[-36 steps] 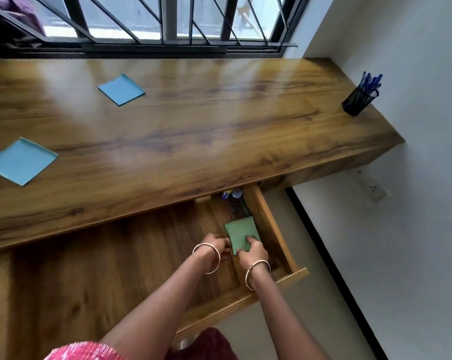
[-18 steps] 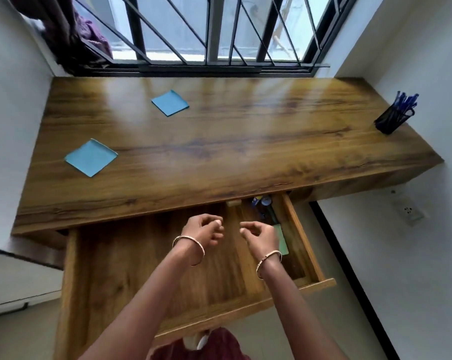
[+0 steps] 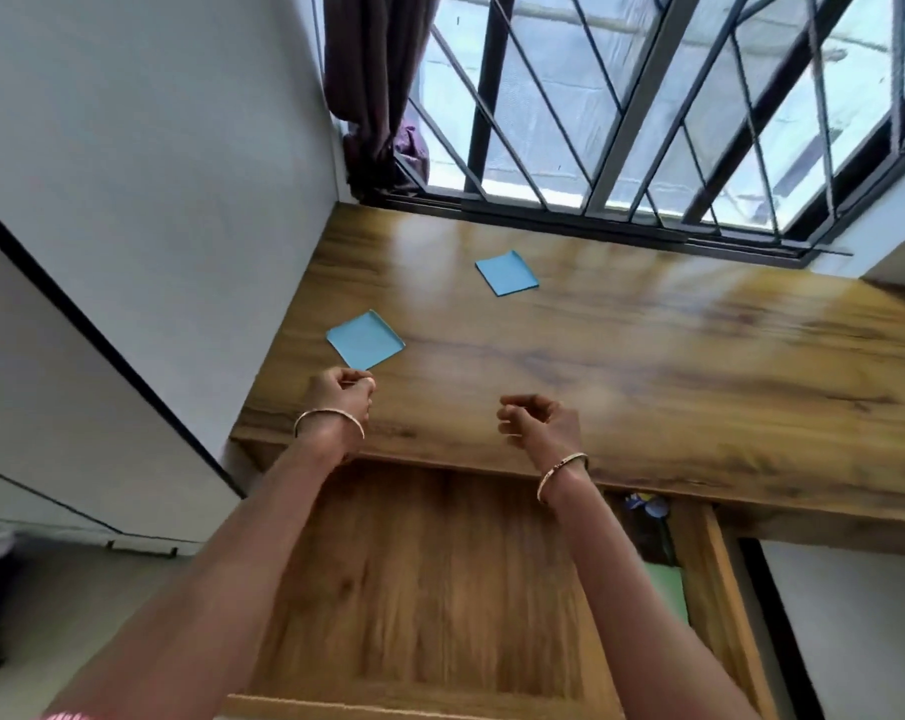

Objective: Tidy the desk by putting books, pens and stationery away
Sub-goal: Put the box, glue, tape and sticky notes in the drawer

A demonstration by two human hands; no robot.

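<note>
The left hand (image 3: 342, 394), loosely curled and empty, is held just short of the nearer blue sticky note (image 3: 366, 339) on the table (image 3: 648, 366); the note lies straight ahead. The right hand (image 3: 536, 420), likewise curled and empty, is farther from that note.

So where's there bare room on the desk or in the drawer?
The desk is bare right of the far blue note, from window frame to front edge. The drawer is bare across its left and middle. Crowded: its right end, with green pad and small items.
</note>
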